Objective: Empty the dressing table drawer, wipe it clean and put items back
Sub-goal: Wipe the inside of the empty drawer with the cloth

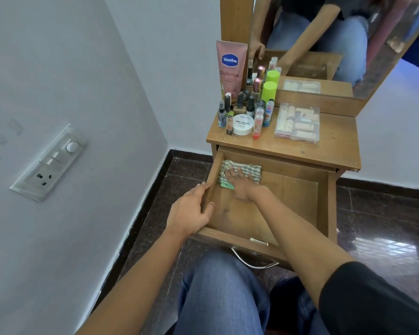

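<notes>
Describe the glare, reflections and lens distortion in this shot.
Head view: wide-angle bending bows the wall and skirting; window glare shines on the dark floor at right; the mirror reflects the person's arms and the drawer; light is soft and even, and the right hand on the cloth stays sharp.

1. The wooden dressing table top sits right of centre in the frame.
2. At its upper left stands a pink lotion tube, with small bottles clustered below it.
3. A white nail polish jar sits near the front left edge.
4. A clear plastic box lies to the right of the jar.
</notes>
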`<act>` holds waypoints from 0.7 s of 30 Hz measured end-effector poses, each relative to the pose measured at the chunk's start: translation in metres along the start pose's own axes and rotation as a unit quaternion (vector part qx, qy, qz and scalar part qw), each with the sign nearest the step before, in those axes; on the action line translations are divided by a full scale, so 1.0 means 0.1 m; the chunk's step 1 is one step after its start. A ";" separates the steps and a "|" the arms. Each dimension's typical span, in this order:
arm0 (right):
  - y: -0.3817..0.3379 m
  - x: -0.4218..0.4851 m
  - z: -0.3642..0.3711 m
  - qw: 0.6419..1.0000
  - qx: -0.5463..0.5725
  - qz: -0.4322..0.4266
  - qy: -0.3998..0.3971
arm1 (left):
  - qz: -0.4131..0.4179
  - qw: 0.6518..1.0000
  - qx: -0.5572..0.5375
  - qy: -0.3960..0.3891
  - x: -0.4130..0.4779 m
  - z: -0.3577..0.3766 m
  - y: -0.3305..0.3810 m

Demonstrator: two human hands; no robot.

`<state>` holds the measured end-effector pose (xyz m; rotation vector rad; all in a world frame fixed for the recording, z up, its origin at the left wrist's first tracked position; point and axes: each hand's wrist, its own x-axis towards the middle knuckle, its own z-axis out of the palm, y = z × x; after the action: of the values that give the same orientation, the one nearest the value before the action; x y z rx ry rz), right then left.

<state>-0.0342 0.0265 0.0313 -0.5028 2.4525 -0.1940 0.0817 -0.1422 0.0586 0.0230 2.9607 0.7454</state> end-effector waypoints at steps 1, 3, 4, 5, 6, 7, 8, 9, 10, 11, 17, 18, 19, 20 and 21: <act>0.00 -0.05 0.02 1.000 -0.008 -0.007 -0.004 | -0.001 1.000 -0.001 0.000 -0.01 0.00 0.01; -0.05 -0.18 0.10 0.999 -0.017 -0.031 -0.016 | -0.004 1.000 -0.006 0.001 -0.02 0.00 0.02; -0.09 -0.26 0.15 0.999 -0.016 -0.043 -0.020 | -0.005 1.000 -0.007 0.002 -0.02 0.00 0.02; -0.12 -0.34 0.21 0.998 -0.015 -0.056 -0.021 | -0.006 1.000 -0.004 0.003 -0.02 0.00 0.03; -0.15 -0.43 0.26 0.997 -0.013 -0.067 -0.024 | -0.007 1.000 -0.001 0.004 -0.02 0.00 0.03; -0.17 -0.51 0.31 0.996 -0.006 -0.078 -0.030 | -0.007 1.000 0.003 0.005 -0.01 0.00 0.03; -0.19 -0.57 0.36 0.995 0.000 -0.089 -0.037 | -0.007 1.000 0.005 0.005 -0.01 0.00 0.04; -0.20 -0.62 0.43 0.994 0.005 -0.099 -0.047 | -0.008 1.000 0.006 0.005 -0.01 0.00 0.04; -0.22 -0.64 0.48 0.992 0.009 -0.109 -0.059 | -0.009 1.000 0.007 0.005 -0.02 0.00 0.04; -0.22 -0.68 0.51 0.990 0.018 -0.114 -0.075 | -0.010 1.000 0.006 0.006 -0.02 -0.01 0.04; -0.13 -0.60 0.58 0.986 0.098 -0.095 -0.095 | -0.017 1.000 0.011 0.010 -0.03 -0.02 0.05; -0.13 -0.58 0.58 0.987 0.107 -0.087 -0.083 | -0.015 1.000 0.014 0.008 -0.03 -0.02 0.04; -0.13 -0.56 0.59 0.988 0.117 -0.074 -0.066 | -0.013 1.000 0.018 0.006 -0.02 -0.02 0.03; -0.12 -0.55 0.57 0.989 0.124 -0.061 -0.049 | -0.010 1.000 0.021 0.002 -0.02 -0.02 0.03; -0.12 -0.55 0.52 0.990 0.129 -0.050 -0.038 | -0.009 1.000 0.024 -0.001 -0.02 -0.01 0.03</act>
<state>0.0412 0.0366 0.0233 -0.5079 2.2868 -0.5179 0.0840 -0.1405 0.0611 0.0003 2.9719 0.6713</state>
